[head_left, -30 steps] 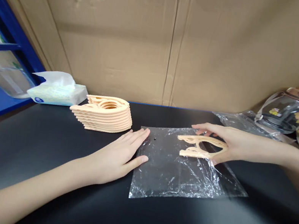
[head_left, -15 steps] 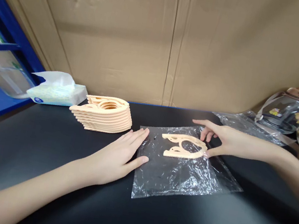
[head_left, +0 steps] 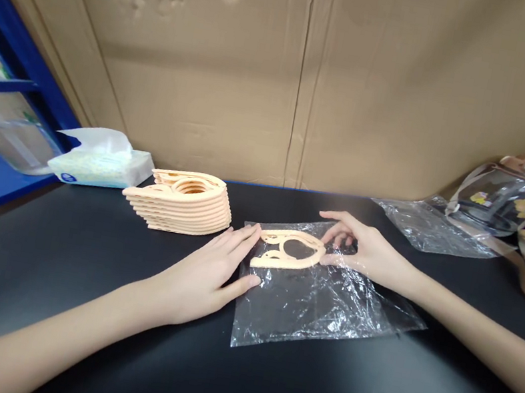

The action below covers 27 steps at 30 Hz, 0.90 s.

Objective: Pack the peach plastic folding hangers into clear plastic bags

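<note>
A beige folding clothes hanger [head_left: 309,263], folded up, lies at the upper part of a clear plastic bag [head_left: 287,316]. Whether it is inside the bag or on top is hard to make out. My right hand [head_left: 360,247] has thumb and fingers at the hanger's rounded end, the index finger sticking out. Flat on the bag's left edge rests my left hand [head_left: 209,268], fingers stretched and thumb apart, its fingertips close to the hanger's left end. Just beyond it is a stack of several matching folded hangers [head_left: 189,207].
A tissue pack [head_left: 101,161] sits at the back left. Another clear plastic bag [head_left: 433,223] lies at the back right, beside a strapped transparent bottle [head_left: 506,199]. A cardboard wall [head_left: 212,79] closes off the back of the black table [head_left: 258,392].
My right hand has moved left, and the hanger has slid left with it, close to my left hand. My left hand and the stack stay in place.
</note>
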### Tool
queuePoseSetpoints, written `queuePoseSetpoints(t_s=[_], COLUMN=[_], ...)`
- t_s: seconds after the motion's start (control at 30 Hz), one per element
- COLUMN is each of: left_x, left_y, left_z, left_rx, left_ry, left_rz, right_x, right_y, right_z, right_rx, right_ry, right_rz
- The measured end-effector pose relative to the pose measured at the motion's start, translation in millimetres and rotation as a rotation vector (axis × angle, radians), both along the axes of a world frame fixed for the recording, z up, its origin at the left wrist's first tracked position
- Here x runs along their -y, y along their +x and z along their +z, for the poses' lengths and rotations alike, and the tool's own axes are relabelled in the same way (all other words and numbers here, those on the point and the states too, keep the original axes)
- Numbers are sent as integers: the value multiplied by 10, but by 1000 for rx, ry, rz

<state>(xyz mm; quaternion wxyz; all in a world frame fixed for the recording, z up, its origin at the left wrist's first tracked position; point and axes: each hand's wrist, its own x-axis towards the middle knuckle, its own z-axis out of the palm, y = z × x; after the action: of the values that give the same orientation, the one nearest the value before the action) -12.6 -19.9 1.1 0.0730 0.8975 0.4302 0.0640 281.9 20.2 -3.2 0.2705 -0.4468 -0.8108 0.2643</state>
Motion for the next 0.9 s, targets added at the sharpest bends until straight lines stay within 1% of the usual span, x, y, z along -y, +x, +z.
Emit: queuePoseSetpoints(t_s=[0.13,0.3,0.37,0.53,0.7,0.9], left_x=[10,-11,-21,-23,-24,-26], left_y=[12,27,27,25,14,14], left_z=[12,21,12,8,19,46], left_rx=[7,45,43,32,52,82], left_ry=[59,187,207,219,201,191], left_rz=[-39,-224,-263,-317,-302,-333], right_x=[-17,-12,-8,-9,4,23], right_y=[-8,-22,-27,-35,-32,-39], right_z=[-36,-26,-24,-41,-26,-29], right_rx=[10,6,0,-24,2,3], right_ry=[5,2,-9,-23,-30,-53], right_rz=[11,20,27,64,71,87])
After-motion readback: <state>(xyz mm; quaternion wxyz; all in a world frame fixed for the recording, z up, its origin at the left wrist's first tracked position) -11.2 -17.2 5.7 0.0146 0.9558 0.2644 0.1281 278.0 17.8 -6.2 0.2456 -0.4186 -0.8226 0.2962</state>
